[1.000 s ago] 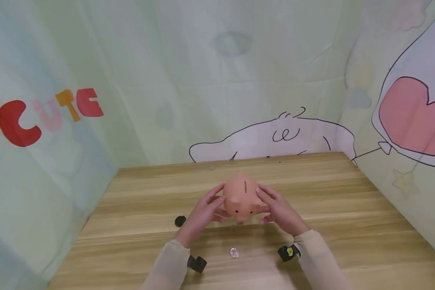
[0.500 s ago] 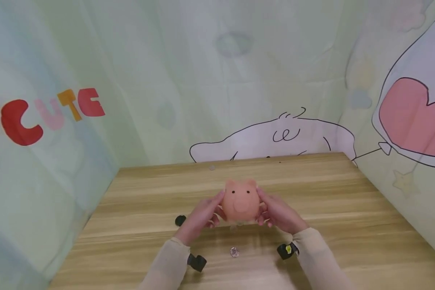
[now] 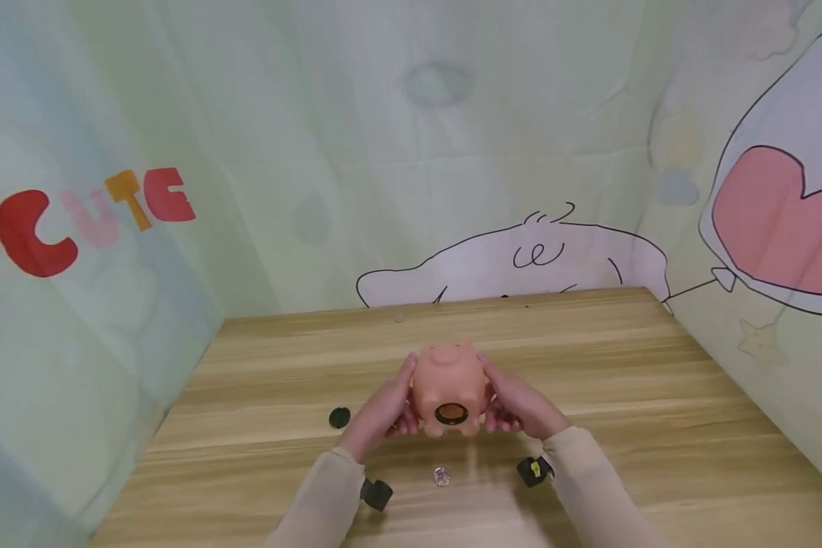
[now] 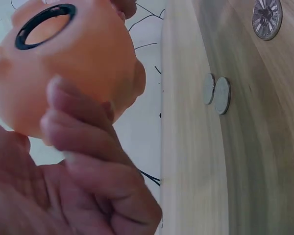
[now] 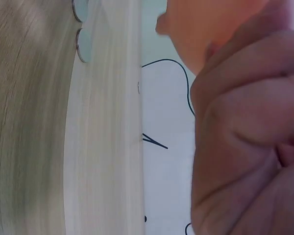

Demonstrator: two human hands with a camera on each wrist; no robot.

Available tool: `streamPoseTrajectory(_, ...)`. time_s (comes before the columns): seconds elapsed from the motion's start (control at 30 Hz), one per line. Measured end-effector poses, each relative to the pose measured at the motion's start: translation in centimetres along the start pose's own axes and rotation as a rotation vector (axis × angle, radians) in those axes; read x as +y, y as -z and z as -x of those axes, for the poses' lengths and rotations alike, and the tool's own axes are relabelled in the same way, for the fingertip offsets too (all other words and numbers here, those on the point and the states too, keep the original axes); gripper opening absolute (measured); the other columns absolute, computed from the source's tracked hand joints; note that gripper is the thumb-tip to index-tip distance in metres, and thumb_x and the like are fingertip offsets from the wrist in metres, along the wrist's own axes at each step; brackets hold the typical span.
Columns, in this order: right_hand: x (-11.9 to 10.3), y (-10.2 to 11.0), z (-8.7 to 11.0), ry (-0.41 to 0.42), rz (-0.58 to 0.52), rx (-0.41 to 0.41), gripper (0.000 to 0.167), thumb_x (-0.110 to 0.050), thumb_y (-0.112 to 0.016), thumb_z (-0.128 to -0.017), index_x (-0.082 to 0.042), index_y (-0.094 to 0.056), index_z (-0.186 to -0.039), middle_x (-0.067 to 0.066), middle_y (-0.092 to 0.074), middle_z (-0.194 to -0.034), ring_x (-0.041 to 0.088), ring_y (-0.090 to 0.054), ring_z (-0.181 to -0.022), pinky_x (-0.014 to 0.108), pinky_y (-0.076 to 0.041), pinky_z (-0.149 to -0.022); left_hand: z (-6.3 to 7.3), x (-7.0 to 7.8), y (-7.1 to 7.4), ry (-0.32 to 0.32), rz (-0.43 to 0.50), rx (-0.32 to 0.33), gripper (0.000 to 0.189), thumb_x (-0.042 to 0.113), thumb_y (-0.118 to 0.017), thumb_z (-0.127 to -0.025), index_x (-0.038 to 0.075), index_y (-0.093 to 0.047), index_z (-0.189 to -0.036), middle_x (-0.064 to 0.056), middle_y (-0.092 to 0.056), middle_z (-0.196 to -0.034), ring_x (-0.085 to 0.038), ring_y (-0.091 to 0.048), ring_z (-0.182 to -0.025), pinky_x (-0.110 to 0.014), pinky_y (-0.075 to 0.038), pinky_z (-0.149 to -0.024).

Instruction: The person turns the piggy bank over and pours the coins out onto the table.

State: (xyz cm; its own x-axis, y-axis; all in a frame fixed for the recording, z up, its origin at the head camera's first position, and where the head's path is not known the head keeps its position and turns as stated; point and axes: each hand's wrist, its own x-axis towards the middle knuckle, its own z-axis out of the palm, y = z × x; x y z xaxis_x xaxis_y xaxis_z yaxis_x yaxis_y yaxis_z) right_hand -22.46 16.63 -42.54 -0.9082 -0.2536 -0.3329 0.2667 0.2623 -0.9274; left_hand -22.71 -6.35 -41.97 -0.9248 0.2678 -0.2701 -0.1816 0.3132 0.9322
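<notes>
A pink piggy bank [image 3: 448, 377] is held between both hands above the table, tipped back so its snout points up. Its underside faces me, with a round dark-rimmed hole [image 4: 45, 25] that stands uncovered in the left wrist view. My left hand [image 3: 387, 407] grips one flank, thumb high and fingers curled below. On the opposite flank my right hand [image 3: 524, 402] holds it the same way. Below, a shiny coin [image 3: 441, 476] lies on the wood. Two more coins [image 4: 222, 96] lie close together in the left wrist view. The slot on its back is hidden.
A round black plug [image 3: 339, 417] lies on the wooden table [image 3: 657, 426] left of the left forearm. Near the back edge is a small pale disc [image 3: 400, 317]. A printed curtain [image 3: 315, 152] stands behind and along both sides.
The piggy bank has tipped backward in both hands: first its slotted back showed, then its face, now its underside with the hole. The coin and black plug have stayed in place.
</notes>
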Motion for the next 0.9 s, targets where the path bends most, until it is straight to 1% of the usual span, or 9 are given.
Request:
streamPoseTrajectory(0.07,-0.1,0.1,0.0,0.016,-0.029,-0.006,0.081,-0.081,-0.034,-0.088,-0.004,-0.058,-0.086,0.005,-0.059,-0.057,0.009,-0.044,-0.043,0.021,-0.03,-0.04,0.0,0.1,0.1,-0.016,-0.006,-0.003,0.088,0.08,-0.023,-0.092,0.006,-0.062,-0.065,-0.002,-0.056,-0.054,-0.01,-0.044,-0.043,-0.021,-0.032,-0.041)
streamPoseTrajectory(0.13,-0.2,0.3,0.1,0.05,-0.057,-0.029,0.076,-0.077,-0.035,-0.092,-0.003,-0.056,-0.094,0.006,-0.062,-0.062,0.01,-0.049,-0.047,0.021,-0.032,-0.043,0.0,0.2,0.3,-0.039,-0.009,0.001,0.085,0.078,-0.025,-0.093,0.005,-0.065,-0.075,-0.005,-0.06,-0.065,-0.012,-0.047,-0.05,-0.022,-0.035,-0.045)
streamPoseTrajectory(0.27,-0.4,1.0,0.1,0.12,-0.101,-0.069,0.074,-0.069,-0.04,-0.096,0.0,-0.056,-0.117,0.01,-0.066,-0.08,0.015,-0.061,-0.059,0.022,-0.044,-0.046,0.2,0.6,0.7,-0.1,0.002,-0.008,0.073,0.068,-0.033,-0.098,0.004,-0.065,-0.109,-0.01,-0.062,-0.092,-0.02,-0.057,-0.071,-0.025,-0.042,-0.055)
streamPoseTrajectory(0.37,-0.1,1.5,0.3,0.159,-0.127,-0.093,0.071,-0.061,-0.046,-0.098,-0.003,-0.046,-0.14,0.014,-0.067,-0.101,0.02,-0.068,-0.072,0.027,-0.052,-0.051,0.5,0.5,1.0,-0.139,0.041,-0.052,0.062,0.057,-0.04,-0.102,0.007,-0.053,-0.138,-0.012,-0.058,-0.113,-0.027,-0.06,-0.087,-0.028,-0.046,-0.061)
streamPoseTrajectory(0.43,0.1,1.7,0.4,0.176,-0.15,-0.114,0.07,-0.053,-0.05,-0.1,-0.005,-0.036,-0.15,0.017,-0.064,-0.115,0.023,-0.07,-0.078,0.03,-0.056,-0.054,0.5,0.4,1.2,-0.156,0.077,-0.085,0.061,0.05,-0.044,-0.103,0.008,-0.042,-0.149,-0.014,-0.055,-0.125,-0.028,-0.061,-0.093,-0.03,-0.048,-0.065)
streamPoseTrajectory(0.5,0.3,1.9,0.4,0.195,-0.168,-0.132,0.07,-0.046,-0.053,-0.102,-0.007,-0.028,-0.155,0.02,-0.059,-0.126,0.025,-0.071,-0.083,0.034,-0.058,-0.059,0.5,0.3,1.3,-0.164,0.112,-0.113,0.065,0.047,-0.049,-0.102,0.011,-0.033,-0.154,-0.014,-0.053,-0.132,-0.027,-0.062,-0.096,-0.032,-0.05,-0.069)
streamPoseTrajectory(0.57,0.3,2.1,0.4,0.212,-0.177,-0.148,0.071,-0.042,-0.054,-0.102,-0.008,-0.024,-0.156,0.023,-0.054,-0.133,0.026,-0.071,-0.086,0.036,-0.059,-0.062,0.5,0.2,1.4,-0.179,0.126,-0.122,0.068,0.047,-0.053,-0.101,0.012,-0.03,-0.155,-0.015,-0.052,-0.133,-0.025,-0.063,-0.096,-0.033,-0.052,-0.071)
streamPoseTrajectory(0.7,0.3,2.3,0.4,0.236,-0.176,-0.164,0.074,-0.043,-0.056,-0.101,-0.008,-0.022,-0.157,0.026,-0.053,-0.134,0.027,-0.071,-0.088,0.038,-0.059,-0.066,0.2,0.1,1.5,-0.206,0.126,-0.115,0.069,0.047,-0.057,-0.099,0.015,-0.033,-0.155,-0.015,-0.054,-0.13,-0.024,-0.063,-0.094,-0.034,-0.054,-0.07)
streamPoseTrajectory(0.9,0.1,2.2,0.7,0.247,-0.19,-0.17,0.077,-0.038,-0.059,-0.1,-0.007,-0.019,-0.158,0.03,-0.046,-0.139,0.026,-0.071,-0.088,0.039,-0.059,-0.069,0.2,-0.1,1.4,-0.22,0.131,-0.077,0.066,0.043,-0.06,-0.098,0.015,-0.036,-0.153,-0.015,-0.05,-0.135,-0.025,-0.062,-0.096,-0.035,-0.054,-0.07)
